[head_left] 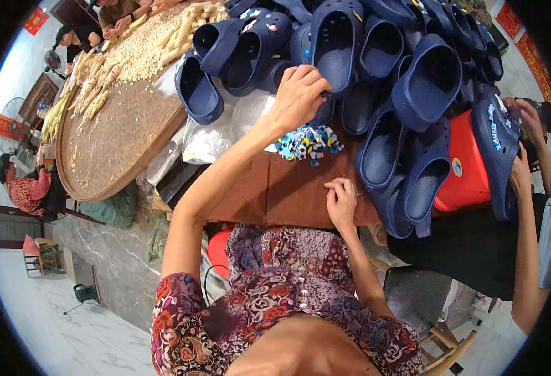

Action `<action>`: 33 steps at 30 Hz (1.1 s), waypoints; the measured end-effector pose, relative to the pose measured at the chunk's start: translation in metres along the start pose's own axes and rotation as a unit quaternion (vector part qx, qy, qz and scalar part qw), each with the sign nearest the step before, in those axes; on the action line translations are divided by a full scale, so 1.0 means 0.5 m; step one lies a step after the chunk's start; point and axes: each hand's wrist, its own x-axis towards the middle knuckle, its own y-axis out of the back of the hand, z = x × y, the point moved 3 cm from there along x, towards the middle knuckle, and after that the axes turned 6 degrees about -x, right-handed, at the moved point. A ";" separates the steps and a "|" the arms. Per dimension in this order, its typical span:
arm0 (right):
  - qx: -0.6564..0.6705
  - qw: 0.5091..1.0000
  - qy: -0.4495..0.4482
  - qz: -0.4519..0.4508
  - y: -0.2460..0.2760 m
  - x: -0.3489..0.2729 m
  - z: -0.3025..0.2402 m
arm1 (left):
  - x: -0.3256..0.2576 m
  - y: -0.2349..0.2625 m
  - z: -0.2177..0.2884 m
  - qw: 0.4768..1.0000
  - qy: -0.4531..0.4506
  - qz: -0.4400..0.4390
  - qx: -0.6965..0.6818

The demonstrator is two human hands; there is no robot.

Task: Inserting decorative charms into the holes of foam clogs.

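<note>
My left hand (300,95) reaches up and across, its fingers closed on the heel end of a navy foam clog (337,41). Many similar clogs are heaped around it. Low on the brown-covered table, near its front edge, my right hand (342,202) rests with curled fingers; whatever they may hold is too small or hidden. Between my hands is a pile of small blue, white, black and yellow shoe charms (307,143). Some of the clogs, such as the navy clog (263,44) at the upper left, carry charms on top.
A large round woven tray (116,147) holds corn cobs and loose kernels on the left, with people beyond it. White plastic bags (210,139) lie by its rim. To the right are a red plastic container (463,166) and another person's hands (523,163) holding a decorated clog.
</note>
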 end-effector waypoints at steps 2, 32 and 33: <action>-0.005 1.000 0.000 -0.003 -0.003 -0.003 0.007 | -0.044 0.025 0.039 0.999 0.000 0.013 -0.034; 0.014 0.999 -0.010 -0.037 -0.028 0.101 0.011 | -0.634 0.062 0.428 0.912 0.107 -0.373 -0.131; 0.022 0.999 -0.023 -0.036 -0.035 0.120 0.015 | -0.628 0.058 0.428 0.919 0.111 -0.354 -0.134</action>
